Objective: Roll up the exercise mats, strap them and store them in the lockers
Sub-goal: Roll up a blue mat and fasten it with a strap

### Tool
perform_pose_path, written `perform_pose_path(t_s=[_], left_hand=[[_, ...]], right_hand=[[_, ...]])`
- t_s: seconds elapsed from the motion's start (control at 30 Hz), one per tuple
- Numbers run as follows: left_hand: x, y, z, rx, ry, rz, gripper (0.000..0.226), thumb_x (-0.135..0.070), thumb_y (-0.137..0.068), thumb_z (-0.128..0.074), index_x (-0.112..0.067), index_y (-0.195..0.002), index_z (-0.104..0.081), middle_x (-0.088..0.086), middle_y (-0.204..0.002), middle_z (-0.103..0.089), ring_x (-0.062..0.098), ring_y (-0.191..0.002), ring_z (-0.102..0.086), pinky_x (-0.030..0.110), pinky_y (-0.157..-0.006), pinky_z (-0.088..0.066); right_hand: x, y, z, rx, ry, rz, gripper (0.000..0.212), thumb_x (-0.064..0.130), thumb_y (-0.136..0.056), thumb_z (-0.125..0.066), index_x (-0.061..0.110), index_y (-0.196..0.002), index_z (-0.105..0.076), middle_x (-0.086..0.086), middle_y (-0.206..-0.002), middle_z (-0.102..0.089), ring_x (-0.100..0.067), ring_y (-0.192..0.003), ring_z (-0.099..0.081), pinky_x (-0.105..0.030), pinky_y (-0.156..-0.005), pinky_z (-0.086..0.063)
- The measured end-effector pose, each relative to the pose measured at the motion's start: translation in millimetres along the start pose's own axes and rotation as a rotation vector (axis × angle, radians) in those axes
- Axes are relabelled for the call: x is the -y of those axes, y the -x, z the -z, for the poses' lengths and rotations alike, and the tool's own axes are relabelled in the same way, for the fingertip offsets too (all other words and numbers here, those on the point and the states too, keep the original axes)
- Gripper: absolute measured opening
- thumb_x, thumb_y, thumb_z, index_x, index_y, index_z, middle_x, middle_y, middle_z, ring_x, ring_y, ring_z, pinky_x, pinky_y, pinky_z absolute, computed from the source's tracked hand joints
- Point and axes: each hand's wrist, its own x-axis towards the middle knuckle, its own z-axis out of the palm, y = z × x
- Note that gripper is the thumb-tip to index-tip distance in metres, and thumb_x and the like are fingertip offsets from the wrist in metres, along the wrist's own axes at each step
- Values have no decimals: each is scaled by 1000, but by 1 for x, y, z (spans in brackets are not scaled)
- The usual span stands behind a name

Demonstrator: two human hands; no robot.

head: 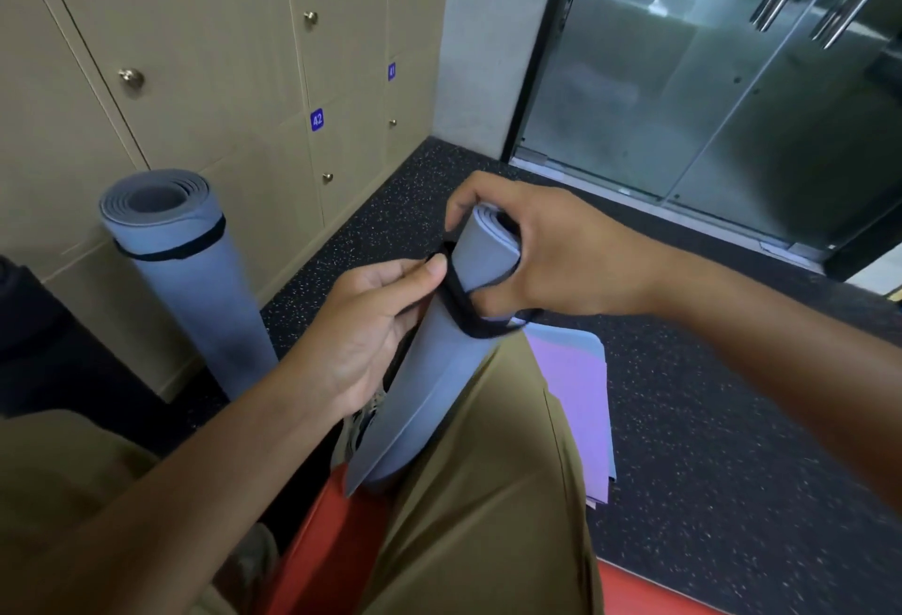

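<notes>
Strapping step: right hand point(546, 253) clenching rolled mat point(439, 370) top, left hand point(376, 321) pinching black strap point(463, 307); next, cinching, then lockers point(219, 53) beside it.

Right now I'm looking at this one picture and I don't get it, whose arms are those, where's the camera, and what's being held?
The camera sits on a person's head and looks down, so the two arms are the wearer's own. The right hand grips the top end of a rolled blue-grey exercise mat that leans across the person's lap. The left hand pinches a black strap looped around that mat. Another rolled mat, already strapped, stands upright on the dark speckled floor against tan lockers, one numbered 42. A lilac mat lies partly under the leg. Glass doors are on the right.
</notes>
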Motion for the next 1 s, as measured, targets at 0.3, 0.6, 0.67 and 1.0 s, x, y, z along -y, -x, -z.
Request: perform_pose_path(t_s=[0.3,0.6,0.67,1.0], left_hand=[[20,-2,30,-56,25,86,44,-33,-93,-65,0,-122,-61,20,-128,-69,26,-120,-66,37,-105,-49],[4,-11,32,-133,141,101,52,-36,-96,-60,-1,-135,-63,17,-130,-69,30,-126,-63,40,-106,-53],[4,-12,32,-138,154,103,51,-37,-97,-60,-4,-135,-64,16,-131,-69,30,-127,-63,42,-108,-50],[3,-5,47,67,-333,-222,71,-21,-82,-81,-29,-143,-47,-2,-141,-62,18,-132,-58,42,-110,-48]], right_hand=[[-22,4,-26,-208,-355,-66,73,21,-69,-95,33,-128,-55,19,-109,-65,-6,-97,-64,-23,-77,-57],[-21,-9,-50,-253,-539,-47,84,28,-72,-91,30,-142,-44,16,-130,-60,-13,-114,-64,-31,-94,-57],[-19,-13,-53,-260,-547,-42,82,27,-74,-90,31,-141,-44,15,-131,-60,-13,-116,-63,-33,-95,-57],[-16,-31,-59,-477,-587,-87,76,34,-74,-92,31,-136,-49,6,-127,-64,-15,-112,-66,-41,-91,-59]])
